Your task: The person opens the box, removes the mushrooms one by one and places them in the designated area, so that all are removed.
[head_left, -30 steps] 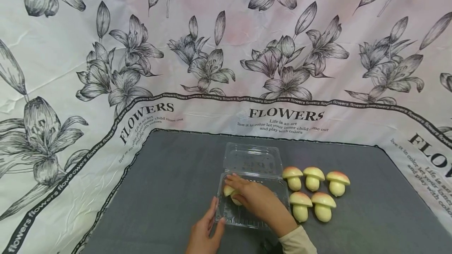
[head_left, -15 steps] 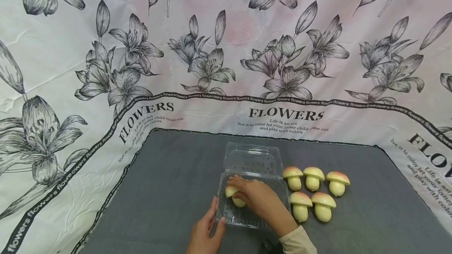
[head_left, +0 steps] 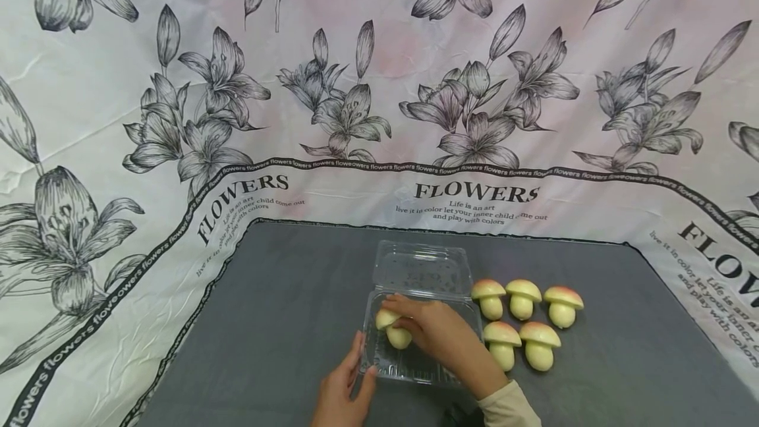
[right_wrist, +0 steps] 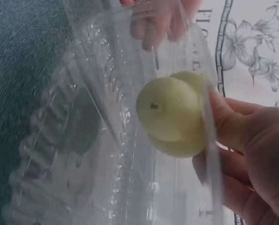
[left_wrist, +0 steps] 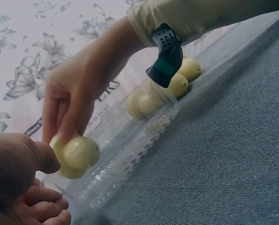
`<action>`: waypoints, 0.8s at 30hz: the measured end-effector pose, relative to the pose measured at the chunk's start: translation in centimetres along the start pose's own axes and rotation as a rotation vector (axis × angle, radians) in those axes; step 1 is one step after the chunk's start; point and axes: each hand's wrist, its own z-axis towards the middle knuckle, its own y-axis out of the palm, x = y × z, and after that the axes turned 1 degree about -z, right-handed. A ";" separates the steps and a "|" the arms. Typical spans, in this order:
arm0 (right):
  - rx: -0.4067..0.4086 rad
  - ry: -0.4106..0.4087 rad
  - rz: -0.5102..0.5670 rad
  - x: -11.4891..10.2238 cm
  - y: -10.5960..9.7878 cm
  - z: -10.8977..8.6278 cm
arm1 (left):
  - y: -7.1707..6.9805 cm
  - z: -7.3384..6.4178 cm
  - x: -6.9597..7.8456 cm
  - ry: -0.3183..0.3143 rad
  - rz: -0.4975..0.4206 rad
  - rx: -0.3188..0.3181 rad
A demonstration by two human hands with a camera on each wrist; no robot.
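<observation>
A clear plastic clamshell container [head_left: 409,371] lies on the grey tabletop, its lid [head_left: 422,270] folded back behind it. My left hand [head_left: 344,387] grips its near left corner, thumb at the front and fingers along the side. Inside the left part of the container, my right hand [head_left: 441,333] pinches a yellow toy mushroom [head_left: 399,338] with an orange-tinged cap. The right wrist view has the mushroom [right_wrist: 169,110] with its round stem end facing the camera, thumb and fingers at the cap. In the left wrist view, the mushroom [left_wrist: 82,152] sits just beyond my left thumb.
Right of the container stand several similar mushrooms in two rows, including a back-row mushroom [head_left: 524,300] and a front-row mushroom [head_left: 539,348]. A flower-printed cloth [head_left: 356,203] borders the grey tabletop [head_left: 284,295] behind and at the sides. A dark strap [left_wrist: 165,56] circles the right wrist.
The right hand and mushroom have shifted slightly inside the container, and more of the mushroom's stem shows now. The left hand keeps its hold, while the head view has moved a little.
</observation>
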 end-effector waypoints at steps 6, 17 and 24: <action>0.082 -0.012 0.008 0.6 -0.3 -0.7 | 0.1 0.0 -0.1 0.031 -0.002 0.017; 0.162 -0.002 0.019 1.1 -1.7 -2.0 | 0.5 -0.2 -0.4 0.077 0.015 0.045; 0.249 -0.023 -0.013 1.8 -2.4 -3.1 | 0.6 -0.3 -0.4 0.087 0.004 0.061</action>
